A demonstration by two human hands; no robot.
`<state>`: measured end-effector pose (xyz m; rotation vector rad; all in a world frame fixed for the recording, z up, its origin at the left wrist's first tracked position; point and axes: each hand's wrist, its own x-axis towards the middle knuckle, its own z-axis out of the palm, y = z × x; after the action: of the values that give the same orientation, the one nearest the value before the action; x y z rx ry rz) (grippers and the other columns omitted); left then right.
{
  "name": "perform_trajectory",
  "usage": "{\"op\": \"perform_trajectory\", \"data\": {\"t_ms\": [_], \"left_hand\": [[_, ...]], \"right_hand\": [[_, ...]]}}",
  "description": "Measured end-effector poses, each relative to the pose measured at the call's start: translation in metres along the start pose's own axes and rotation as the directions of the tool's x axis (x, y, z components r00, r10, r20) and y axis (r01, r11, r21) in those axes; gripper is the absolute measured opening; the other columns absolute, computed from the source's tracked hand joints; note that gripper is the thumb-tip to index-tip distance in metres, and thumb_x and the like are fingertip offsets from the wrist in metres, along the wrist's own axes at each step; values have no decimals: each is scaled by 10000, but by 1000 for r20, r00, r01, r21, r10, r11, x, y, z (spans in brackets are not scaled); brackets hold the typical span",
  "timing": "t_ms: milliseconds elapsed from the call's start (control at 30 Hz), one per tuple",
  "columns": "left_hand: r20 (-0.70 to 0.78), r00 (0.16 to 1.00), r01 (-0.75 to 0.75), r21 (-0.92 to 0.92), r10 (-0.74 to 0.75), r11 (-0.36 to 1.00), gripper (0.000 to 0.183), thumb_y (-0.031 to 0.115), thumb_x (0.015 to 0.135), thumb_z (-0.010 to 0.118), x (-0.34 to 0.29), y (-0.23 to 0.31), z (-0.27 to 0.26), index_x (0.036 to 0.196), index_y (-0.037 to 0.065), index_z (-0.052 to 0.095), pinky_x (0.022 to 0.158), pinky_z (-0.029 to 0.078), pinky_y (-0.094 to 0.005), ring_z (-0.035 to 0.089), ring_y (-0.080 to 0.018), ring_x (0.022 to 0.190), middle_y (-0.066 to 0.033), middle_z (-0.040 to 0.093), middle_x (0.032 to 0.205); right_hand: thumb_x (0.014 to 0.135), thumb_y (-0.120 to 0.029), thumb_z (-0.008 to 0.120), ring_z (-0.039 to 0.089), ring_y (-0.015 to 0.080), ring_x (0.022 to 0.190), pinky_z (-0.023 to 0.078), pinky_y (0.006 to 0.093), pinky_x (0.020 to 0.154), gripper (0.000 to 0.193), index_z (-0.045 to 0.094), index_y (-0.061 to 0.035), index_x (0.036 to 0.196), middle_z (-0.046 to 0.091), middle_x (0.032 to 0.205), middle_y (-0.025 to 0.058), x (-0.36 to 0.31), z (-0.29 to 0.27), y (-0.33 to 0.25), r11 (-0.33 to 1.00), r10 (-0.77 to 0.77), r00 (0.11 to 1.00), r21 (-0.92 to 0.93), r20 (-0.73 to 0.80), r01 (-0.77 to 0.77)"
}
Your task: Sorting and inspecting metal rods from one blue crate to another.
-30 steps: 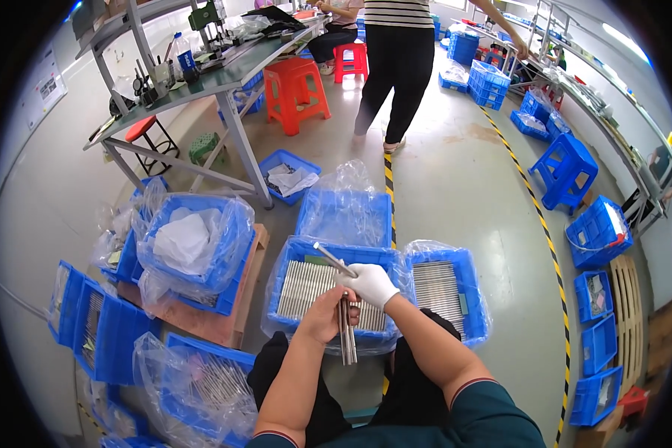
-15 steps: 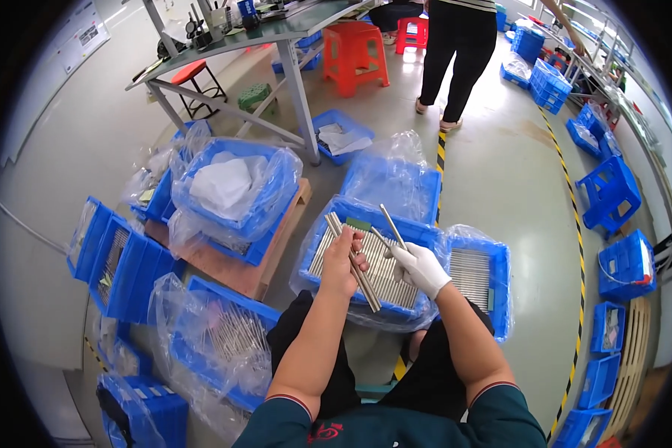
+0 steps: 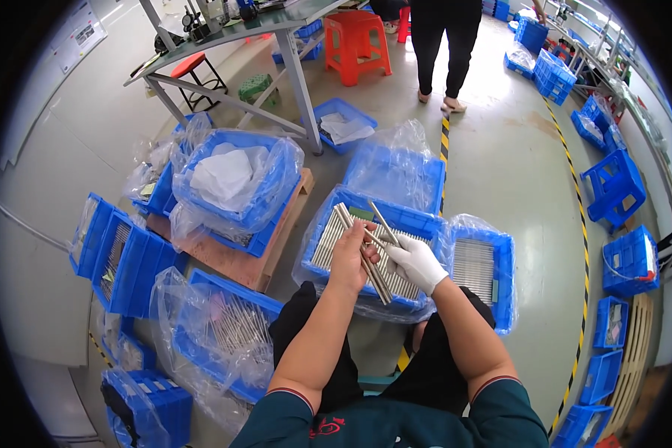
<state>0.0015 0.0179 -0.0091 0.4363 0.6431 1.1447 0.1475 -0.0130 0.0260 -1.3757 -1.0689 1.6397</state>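
My bare left hand (image 3: 353, 257) is closed around a small bundle of metal rods (image 3: 378, 280), held at a slant above a blue bin (image 3: 412, 216). Close beside it, my right hand (image 3: 417, 263), in a white glove, pinches metal rods (image 3: 381, 219) that point up and to the left, toward the left hand's bundle. How many rods the right hand has is hard to make out. Under both hands, the plastic-lined bin holds rows of similar rods (image 3: 325, 243). A green piece (image 3: 361, 213) lies at its far side.
Right of the bin stands another blue bin (image 3: 506, 278) of rods; behind it is a plastic-covered one (image 3: 396, 170). At left are a rod-filled bin (image 3: 265, 300) and stacked bins on a wooden pallet (image 3: 235, 267). A person (image 3: 446, 45) is on the walkway ahead.
My hands have come closer together, and the right hand's rods now reach the left hand's bundle. The left hand has shifted slightly right. The person ahead has moved farther off.
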Motion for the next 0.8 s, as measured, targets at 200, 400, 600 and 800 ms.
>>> {"op": "perform_trajectory", "data": {"t_ms": [200, 400, 600, 800], "left_hand": [[-89, 995, 76, 319, -50, 945, 282, 311, 945, 493, -6, -23, 12, 878, 57, 597, 429, 336, -205, 406, -63, 463, 32, 470, 608], [-155, 987, 21, 329, 32, 944, 296, 326, 946, 479, 10, -16, -9, 870, 55, 571, 476, 350, -242, 425, -87, 565, 4, 483, 695], [-115, 991, 79, 132, -64, 988, 275, 286, 942, 504, 2, -4, 7, 1012, 39, 602, 459, 354, -228, 396, -74, 531, 25, 419, 666], [-45, 993, 115, 114, -111, 987, 271, 296, 942, 502, 1, -4, 0, 990, 49, 603, 453, 351, -224, 397, -73, 518, 25, 419, 658]], "right_hand": [[917, -168, 474, 485, 67, 495, 365, 188, 422, 327, 522, -22, 1205, 587, 729, 30, 5, 3, -9, 992, 64, 997, 108, -36, -60], [930, -135, 452, 600, 146, 566, 521, 275, 491, 188, 527, 9, 1024, 631, 792, 105, 5, -5, -1, 935, 184, 979, 292, 88, -202], [910, -208, 534, 441, 55, 437, 290, 195, 363, 152, 527, -56, 926, 529, 665, 7, -3, -7, 7, 953, 189, 979, 225, 70, -200], [896, -203, 556, 405, 46, 419, 260, 195, 363, 143, 525, -64, 890, 515, 641, 5, -3, -1, 3, 967, 167, 986, 197, 4, -164]]}}
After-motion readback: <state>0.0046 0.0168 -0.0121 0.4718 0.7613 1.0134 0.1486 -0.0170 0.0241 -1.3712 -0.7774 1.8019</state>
